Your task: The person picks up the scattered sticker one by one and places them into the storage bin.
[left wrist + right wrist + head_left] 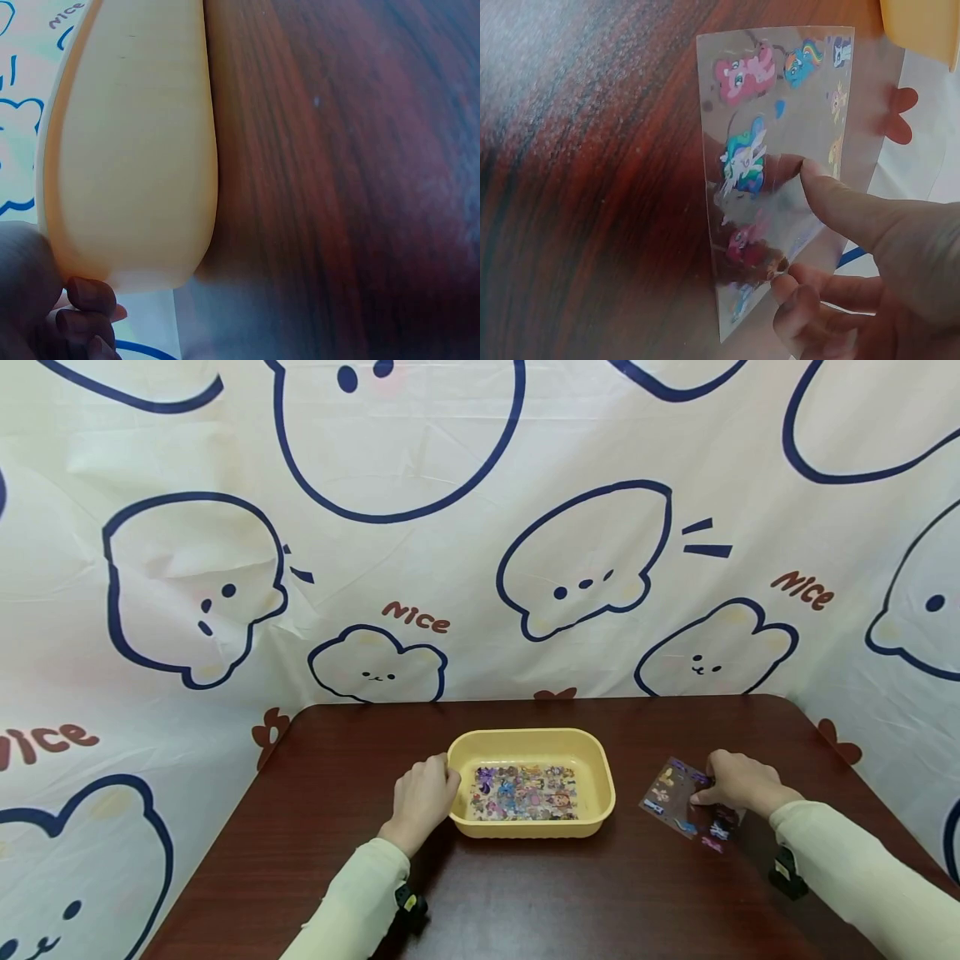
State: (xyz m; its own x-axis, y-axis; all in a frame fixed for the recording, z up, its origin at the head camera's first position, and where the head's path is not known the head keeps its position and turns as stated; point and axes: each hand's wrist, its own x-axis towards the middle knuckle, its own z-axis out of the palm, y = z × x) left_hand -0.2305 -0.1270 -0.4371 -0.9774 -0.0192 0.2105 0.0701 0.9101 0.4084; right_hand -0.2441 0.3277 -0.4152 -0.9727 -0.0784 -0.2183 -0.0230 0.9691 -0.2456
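A yellow plastic basin (532,828) stands at the middle of the table. Several small colourful stickers (522,795) on a rectangular sheet lie at its bottom. My left hand (424,797) grips the basin's left end at the rim; in the left wrist view its curled fingertips (94,294) show beside the basin's corner. To the right of the basin, my right hand (744,783) pinches a clear sticker sheet (666,795) between thumb and fingers. Cartoon ponies, such as a pink pony (744,76), are printed on this sheet, which stands tilted over the table in the right wrist view.
The dark brown wooden table (570,893) has rounded far corners. A pale cloth (465,560) printed with blue-outlined cartoon animals hangs behind it and along both sides. A dark device (787,870) is strapped at the right wrist, another (409,903) at the left.
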